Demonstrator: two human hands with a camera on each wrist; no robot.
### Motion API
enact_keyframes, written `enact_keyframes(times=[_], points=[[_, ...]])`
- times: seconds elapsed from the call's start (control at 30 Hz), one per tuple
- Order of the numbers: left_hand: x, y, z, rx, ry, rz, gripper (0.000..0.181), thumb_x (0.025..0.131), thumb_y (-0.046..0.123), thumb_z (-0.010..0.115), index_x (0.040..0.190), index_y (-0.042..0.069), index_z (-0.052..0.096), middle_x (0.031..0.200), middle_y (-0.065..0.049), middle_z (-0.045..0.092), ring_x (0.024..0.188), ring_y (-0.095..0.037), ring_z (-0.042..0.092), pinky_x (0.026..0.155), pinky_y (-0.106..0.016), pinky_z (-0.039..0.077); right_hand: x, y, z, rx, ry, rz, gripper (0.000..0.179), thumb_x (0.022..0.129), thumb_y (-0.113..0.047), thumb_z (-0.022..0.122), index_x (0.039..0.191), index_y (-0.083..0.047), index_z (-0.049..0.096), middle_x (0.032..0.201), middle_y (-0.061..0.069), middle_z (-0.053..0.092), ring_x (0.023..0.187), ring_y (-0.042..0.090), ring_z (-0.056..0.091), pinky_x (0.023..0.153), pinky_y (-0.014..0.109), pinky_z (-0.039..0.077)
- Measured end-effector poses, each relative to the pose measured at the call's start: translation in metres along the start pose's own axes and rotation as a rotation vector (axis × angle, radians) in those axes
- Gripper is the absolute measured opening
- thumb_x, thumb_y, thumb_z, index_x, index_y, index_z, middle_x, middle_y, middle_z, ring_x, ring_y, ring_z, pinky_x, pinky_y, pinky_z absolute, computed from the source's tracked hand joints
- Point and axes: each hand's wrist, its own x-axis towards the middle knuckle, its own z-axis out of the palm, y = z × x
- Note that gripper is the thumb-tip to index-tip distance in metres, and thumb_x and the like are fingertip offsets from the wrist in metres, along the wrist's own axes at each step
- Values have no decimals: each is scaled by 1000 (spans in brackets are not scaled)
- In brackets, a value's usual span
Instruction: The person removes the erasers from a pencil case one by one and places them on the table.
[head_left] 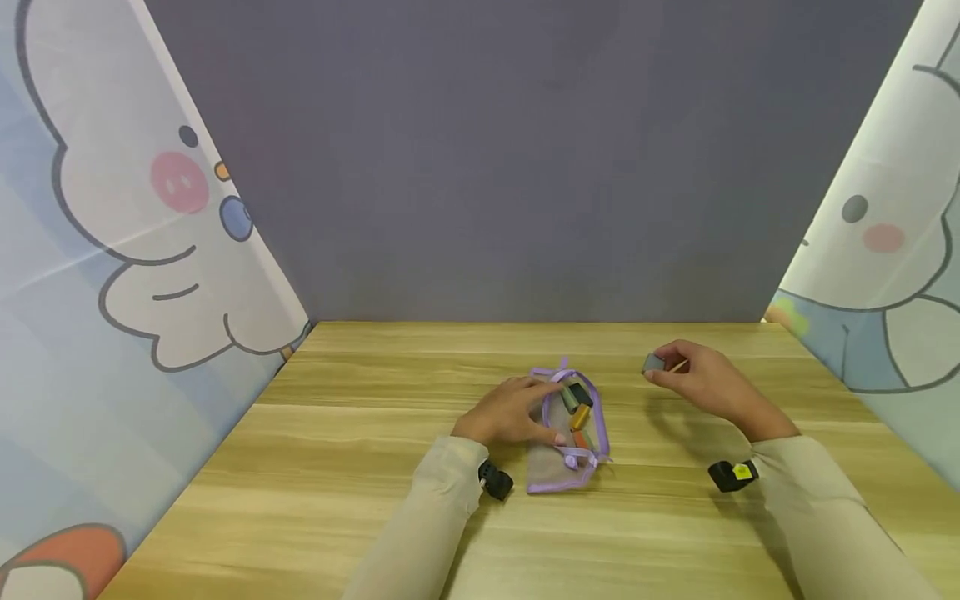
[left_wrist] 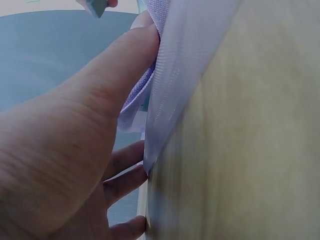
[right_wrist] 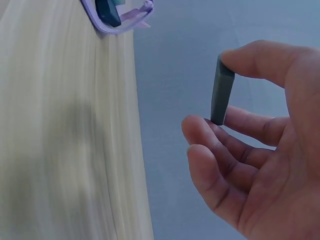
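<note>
A see-through mesh pouch with purple edging lies on the table, its mouth spread wide. Inside are several small blocks, among them a black block, a yellow block, an orange block and a greenish block. My left hand touches the pouch's mouth with thumb and fingers spread apart; its thumb lies against the purple edge in the left wrist view. To the right of the pouch, my right hand pinches a flat grey-green block between thumb and fingers above the table.
The wood-grain table meets a dark grey panel at the back. Cartoon-printed cloths hang at the left and right. A black wrist camera sits on the left wrist, another camera on the right.
</note>
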Motion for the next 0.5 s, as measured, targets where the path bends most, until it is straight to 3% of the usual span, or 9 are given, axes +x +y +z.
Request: enact_keyframes(times=[0.5], points=[[0,0,-2,7,-9,-10,88,82,65,72,157,34,36,160,-3,35,147,-27,30,119,-48,23,1,11,-13,-20,-9,16,47,97,-28,67,127,8,58,107,15,65,92,30,66,68,35,53]])
